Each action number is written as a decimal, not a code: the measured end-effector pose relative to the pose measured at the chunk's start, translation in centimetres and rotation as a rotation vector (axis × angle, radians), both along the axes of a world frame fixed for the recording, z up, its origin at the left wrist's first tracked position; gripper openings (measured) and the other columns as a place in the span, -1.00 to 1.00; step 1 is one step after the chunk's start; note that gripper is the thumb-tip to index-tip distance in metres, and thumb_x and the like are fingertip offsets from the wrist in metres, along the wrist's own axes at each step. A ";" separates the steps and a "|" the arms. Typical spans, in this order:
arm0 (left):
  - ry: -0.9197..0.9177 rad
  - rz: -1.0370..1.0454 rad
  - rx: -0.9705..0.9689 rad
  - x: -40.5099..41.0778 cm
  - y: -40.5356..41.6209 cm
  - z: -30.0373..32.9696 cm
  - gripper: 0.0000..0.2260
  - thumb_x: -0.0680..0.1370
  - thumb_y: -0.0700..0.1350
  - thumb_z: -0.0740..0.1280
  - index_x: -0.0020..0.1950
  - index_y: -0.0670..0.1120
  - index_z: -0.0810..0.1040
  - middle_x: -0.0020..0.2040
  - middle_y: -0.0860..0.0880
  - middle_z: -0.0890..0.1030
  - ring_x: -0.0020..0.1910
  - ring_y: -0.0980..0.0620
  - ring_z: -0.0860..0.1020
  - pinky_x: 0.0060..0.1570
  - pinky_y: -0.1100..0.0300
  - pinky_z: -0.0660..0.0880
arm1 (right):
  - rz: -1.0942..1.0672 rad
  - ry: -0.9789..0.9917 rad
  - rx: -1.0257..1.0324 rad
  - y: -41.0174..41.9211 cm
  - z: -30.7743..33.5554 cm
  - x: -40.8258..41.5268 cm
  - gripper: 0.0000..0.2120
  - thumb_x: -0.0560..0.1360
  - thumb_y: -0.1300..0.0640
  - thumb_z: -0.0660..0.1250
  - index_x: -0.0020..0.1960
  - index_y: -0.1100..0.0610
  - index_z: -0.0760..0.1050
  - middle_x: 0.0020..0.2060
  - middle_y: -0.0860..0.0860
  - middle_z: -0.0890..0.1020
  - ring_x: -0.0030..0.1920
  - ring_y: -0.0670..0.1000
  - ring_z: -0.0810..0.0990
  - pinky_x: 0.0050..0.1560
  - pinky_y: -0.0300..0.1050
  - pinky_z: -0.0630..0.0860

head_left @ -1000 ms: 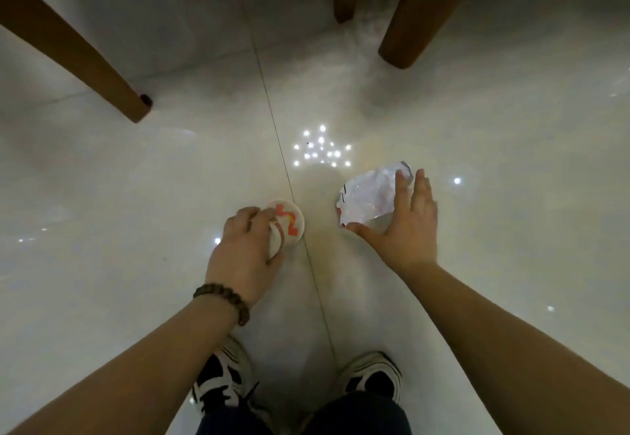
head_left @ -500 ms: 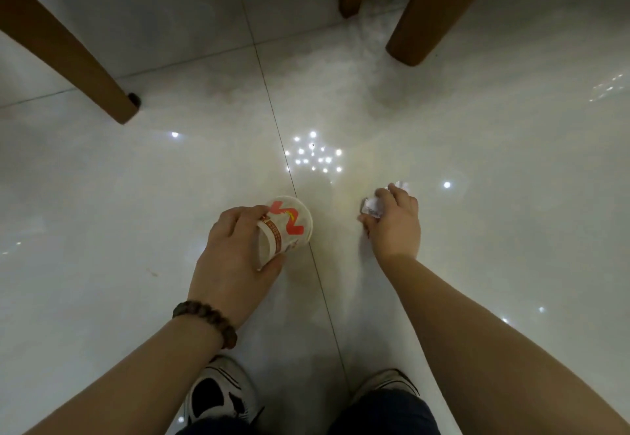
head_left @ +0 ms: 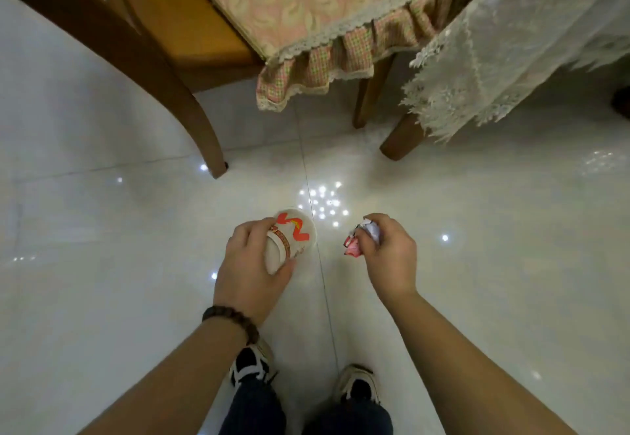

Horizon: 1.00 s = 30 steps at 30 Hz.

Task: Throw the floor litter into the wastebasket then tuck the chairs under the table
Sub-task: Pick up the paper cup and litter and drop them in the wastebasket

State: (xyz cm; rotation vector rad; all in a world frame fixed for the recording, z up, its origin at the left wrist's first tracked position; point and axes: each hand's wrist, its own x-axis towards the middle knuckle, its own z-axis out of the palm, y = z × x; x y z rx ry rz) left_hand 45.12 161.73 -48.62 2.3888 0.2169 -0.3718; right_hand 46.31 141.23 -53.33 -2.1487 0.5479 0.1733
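View looking down from a person's head at a glossy white tiled floor [head_left: 102, 264]. The left hand [head_left: 252, 264], with a dark beaded bracelet [head_left: 230, 320] on its wrist, has fingers and thumb curled round a white paper cup with red and orange print [head_left: 293, 237], held on its side with the base facing away. The right hand [head_left: 388, 254] is closed tightly round a crumpled white and pink wrapper [head_left: 354, 247], part of which sticks out by the thumb. Both are held above the floor, in front of two black and white sneakers [head_left: 358, 387]. Ahead stands a brown wooden chair [head_left: 163, 59] with a pink frilled seat cushion [head_left: 306, 8], beside a white lace tablecloth [head_left: 511, 42] hanging down.
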 end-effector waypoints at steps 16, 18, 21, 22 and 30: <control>-0.161 0.363 0.028 -7.0 0.9 34.6 -0.46 0.45 0.03 0.45 0.37 -0.02 0.36 0.30 -0.04 0.40 0.21 -0.02 0.46 0.11 0.13 0.49 | 0.343 -0.113 -0.083 6.3 39.8 -2.5 -0.85 0.50 0.11 0.32 0.04 0.12 0.54 -0.08 0.07 0.61 -0.09 0.06 0.54 -0.11 -0.08 0.47; -0.180 0.403 0.043 -8.8 2.2 36.8 -0.46 0.44 0.03 0.46 0.36 -0.02 0.38 0.29 -0.04 0.40 0.20 -0.03 0.46 0.09 0.12 0.49 | 0.394 -0.100 -0.083 7.5 41.7 -3.6 -0.85 0.50 0.10 0.32 0.04 0.10 0.54 -0.08 0.06 0.61 -0.09 0.05 0.55 -0.09 -0.06 0.50; -0.181 0.483 0.064 -11.2 4.7 39.3 -0.46 0.44 0.01 0.47 0.36 -0.04 0.38 0.28 -0.05 0.41 0.19 -0.04 0.47 0.07 0.12 0.50 | 0.478 -0.105 -0.092 9.7 43.9 -4.5 -0.86 0.49 0.12 0.32 0.03 0.10 0.54 -0.07 0.05 0.61 -0.07 0.06 0.55 -0.14 -0.11 0.44; -0.172 0.513 0.073 -11.8 5.7 40.0 -0.46 0.44 0.01 0.46 0.37 -0.04 0.38 0.28 -0.05 0.41 0.19 -0.04 0.47 0.07 0.12 0.50 | 0.507 -0.111 -0.098 10.6 44.6 -4.6 -0.86 0.50 0.12 0.31 0.04 0.10 0.54 -0.06 0.05 0.61 -0.08 0.06 0.54 -0.17 -0.14 0.38; -0.192 0.693 0.113 -12.3 16.8 42.6 -0.45 0.44 0.05 0.46 0.36 -0.03 0.38 0.29 -0.05 0.40 0.20 -0.06 0.47 0.07 0.04 0.56 | 0.656 -0.210 -0.058 21.7 48.1 -1.8 -0.92 0.48 0.13 0.32 -0.04 0.10 0.54 -0.15 0.03 0.57 -0.18 -0.01 0.46 -0.21 -0.15 0.32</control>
